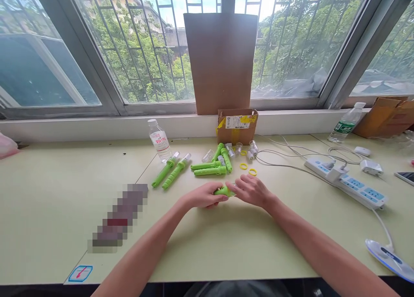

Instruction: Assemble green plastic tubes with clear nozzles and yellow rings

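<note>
Near the middle of the table, my left hand (204, 195) is closed around a green tube (220, 191). My right hand (250, 190) grips the clear part at the tube's right end, its fingers partly hiding it. Just behind my hands are several loose green tubes (210, 171), clear caps (239, 148) and yellow rings (252, 172). Two green tubes with clear ends (176, 172) lie side by side to the left of that group.
Behind the parts stands a small cardboard box (237, 135). One water bottle (160, 141) is at the back left, another (346, 124) at the back right. A power strip (355, 187) with cables lies on the right. A blurred patch (119, 217) covers something at left.
</note>
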A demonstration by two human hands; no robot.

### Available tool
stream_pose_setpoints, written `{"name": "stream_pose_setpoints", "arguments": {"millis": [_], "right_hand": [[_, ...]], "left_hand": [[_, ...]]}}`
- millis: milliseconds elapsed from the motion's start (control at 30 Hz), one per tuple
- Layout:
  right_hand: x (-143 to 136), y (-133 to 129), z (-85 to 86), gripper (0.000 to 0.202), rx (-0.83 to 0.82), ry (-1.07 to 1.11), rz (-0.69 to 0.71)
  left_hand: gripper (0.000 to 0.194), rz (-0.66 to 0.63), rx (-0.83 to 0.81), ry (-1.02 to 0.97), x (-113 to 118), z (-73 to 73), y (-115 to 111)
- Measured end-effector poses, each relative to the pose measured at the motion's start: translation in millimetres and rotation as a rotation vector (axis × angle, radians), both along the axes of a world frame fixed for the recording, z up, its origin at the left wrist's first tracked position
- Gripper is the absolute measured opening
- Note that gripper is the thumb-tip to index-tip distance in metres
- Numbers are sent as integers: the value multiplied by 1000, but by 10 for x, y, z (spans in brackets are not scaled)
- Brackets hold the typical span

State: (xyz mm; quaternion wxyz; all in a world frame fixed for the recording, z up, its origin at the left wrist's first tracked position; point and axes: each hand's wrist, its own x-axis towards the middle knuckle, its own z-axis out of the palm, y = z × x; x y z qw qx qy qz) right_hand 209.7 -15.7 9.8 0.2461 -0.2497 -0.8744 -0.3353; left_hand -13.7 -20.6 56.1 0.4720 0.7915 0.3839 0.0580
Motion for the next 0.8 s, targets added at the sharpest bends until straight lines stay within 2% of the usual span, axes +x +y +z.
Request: {"name": "stream_pose_setpoints", "arguments": {"millis": [67, 133, 267, 433, 533, 633, 800], "right_hand": [[-8, -9, -11, 21, -23, -27, -26], [-22, -22, -19, 20, -43, -53, -59], [-51, -41, -27, 19, -127, -61, -109], [-88, -53, -12, 21, -422, 86, -191], [-81, -50, 0, 14, -582, 179, -199], [-61, -37, 3, 9, -543, 186, -187], [-79, -27, 10, 26, -121, 134, -117]], "left_hand": [[32, 2, 104, -14, 2, -32, 6], [23, 26, 285, -8, 9, -87, 20], [17, 79, 535, 108, 42, -201, 40], [15, 81, 896, 265, 103, -231, 13], [18, 56, 1041, 311, 148, -221, -10], [19, 31, 1035, 341, 165, -213, -13], [20, 83, 740, 470, 78, -178, 11]]}}
